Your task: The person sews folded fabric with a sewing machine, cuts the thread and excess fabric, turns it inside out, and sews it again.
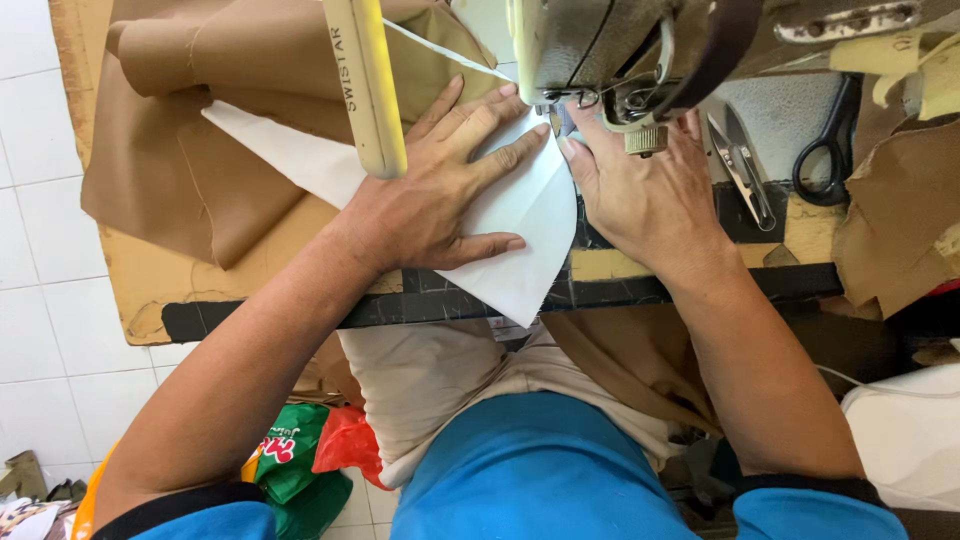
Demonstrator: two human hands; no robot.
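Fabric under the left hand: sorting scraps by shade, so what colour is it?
White fabric, clearest in the head view.

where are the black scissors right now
In the head view, the black scissors lie at the table's upper right, beyond the right hand, beside the thread snips.

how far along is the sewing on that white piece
Done: the white piece lies folded under the sewing machine, and tan fabric is heaped at the table's left. In hand: the left hand presses flat on the white piece, and the right hand rests beside the needle area, fingertips at the piece's edge. Left: most of the piece sits on the near side of the needle; no seam shows.
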